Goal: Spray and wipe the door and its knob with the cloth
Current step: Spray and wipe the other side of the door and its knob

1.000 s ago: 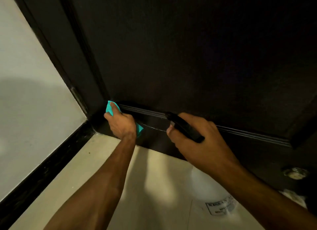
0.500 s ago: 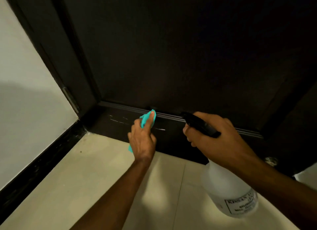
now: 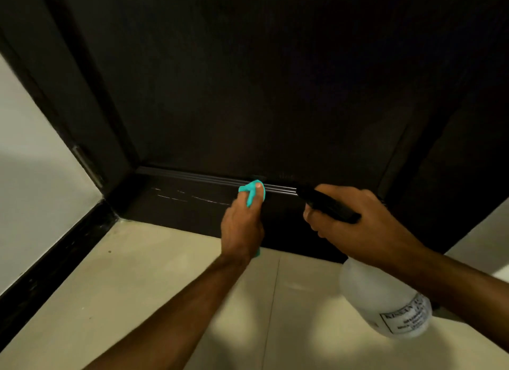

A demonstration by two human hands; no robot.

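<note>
- Far left, a pale wall (image 3: 33, 182) with a black skirting strip (image 3: 52, 262) is running into the corner where the dark door frame (image 3: 91, 127) is standing.
- The door (image 3: 248, 94) is filling most of the view, dark and matte. Low down, a ridged moulding (image 3: 198, 178) is running left to right, and below it the bottom panel is showing pale scuff streaks (image 3: 190, 198).
- The left hand (image 3: 242, 226) is curled round the teal cloth (image 3: 252, 193), one fingertip pressing it right onto the moulding line, more cloth poking out under the wrist. So the wiping step is what's going on, down at the door's foot.
- The right hand (image 3: 358, 226) is gripping the spray bottle (image 3: 385, 298) by its black trigger head, just beside the cloth hand. The bottle's long axis is slanting from lower right up to the left, nozzle pointing at the moulding, pale body hanging toward the tiled floor (image 3: 165, 287).
- I'm thinking the next move is dragging the cloth on along the ridge toward the right, keeping pressure in the grooves, maybe with another squirt first.
- The knob isn't showing here, probably higher up out of shot, so that part is looking not yet reachable from this crouch.
</note>
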